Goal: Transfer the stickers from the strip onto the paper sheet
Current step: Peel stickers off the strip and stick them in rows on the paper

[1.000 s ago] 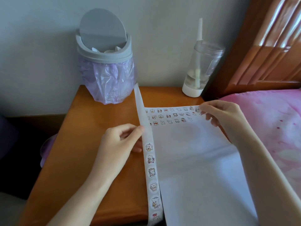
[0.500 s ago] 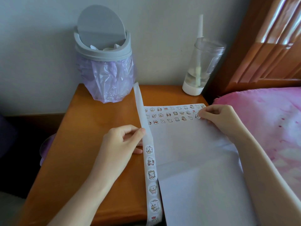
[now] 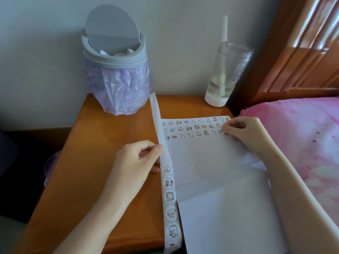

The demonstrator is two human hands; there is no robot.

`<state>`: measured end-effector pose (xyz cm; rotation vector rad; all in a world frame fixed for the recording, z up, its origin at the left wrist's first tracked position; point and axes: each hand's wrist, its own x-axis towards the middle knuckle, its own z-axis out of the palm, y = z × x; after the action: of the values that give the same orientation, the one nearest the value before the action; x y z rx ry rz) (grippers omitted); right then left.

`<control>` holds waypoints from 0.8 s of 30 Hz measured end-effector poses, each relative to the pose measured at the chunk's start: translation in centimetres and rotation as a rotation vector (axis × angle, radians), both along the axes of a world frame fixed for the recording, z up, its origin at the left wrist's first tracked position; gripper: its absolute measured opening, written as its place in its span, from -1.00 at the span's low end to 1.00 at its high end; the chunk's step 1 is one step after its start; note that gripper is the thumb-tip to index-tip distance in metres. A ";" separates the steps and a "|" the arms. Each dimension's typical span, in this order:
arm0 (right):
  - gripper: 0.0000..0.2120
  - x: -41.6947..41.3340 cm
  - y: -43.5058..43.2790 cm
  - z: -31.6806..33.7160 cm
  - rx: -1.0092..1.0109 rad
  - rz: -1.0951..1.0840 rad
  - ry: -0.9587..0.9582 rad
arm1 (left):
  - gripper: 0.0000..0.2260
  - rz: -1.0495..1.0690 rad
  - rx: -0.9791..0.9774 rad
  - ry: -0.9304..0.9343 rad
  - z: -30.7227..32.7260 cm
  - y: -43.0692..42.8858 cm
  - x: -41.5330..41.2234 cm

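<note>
A long white sticker strip [image 3: 169, 197] runs from the table's front edge up toward the bin; its lower part carries several round cartoon stickers and its upper part is bare backing. My left hand [image 3: 136, 163] pinches the strip at its left edge between thumb and fingers. A white paper sheet [image 3: 216, 180] lies to the right, with three rows of small stickers along its top. My right hand [image 3: 242, 132] presses a sticker [image 3: 221, 131] down with curled fingertips at the right end of the rows.
A grey swing-lid bin [image 3: 115, 59] with a purple bag stands at the back of the orange wooden table [image 3: 95, 162]. A clear bottle [image 3: 225, 72] with a straw stands at the back right. A pink pillow [image 3: 302, 136] and wooden headboard lie to the right.
My right hand came down from just above the sheet's top right corner and now presses a sticker at the end of a row. The left hand kept its pinch on the strip.
</note>
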<state>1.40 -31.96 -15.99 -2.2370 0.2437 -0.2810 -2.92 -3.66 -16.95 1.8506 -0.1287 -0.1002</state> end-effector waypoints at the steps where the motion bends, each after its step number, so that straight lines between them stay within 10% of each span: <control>1: -0.97 0.0 0.0 0.0 0.001 0.000 -0.001 | -0.85 0.000 0.008 0.000 0.0 0.0 0.0; 24: -0.99 0.1 -0.1 -0.1 0.030 -0.015 0.004 | -0.86 0.013 0.042 -0.001 -0.1 0.0 0.0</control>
<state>1.50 -32.08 -16.12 -2.2072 0.2654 -0.2786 -2.93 -3.68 -17.03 1.8932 -0.1153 -0.0936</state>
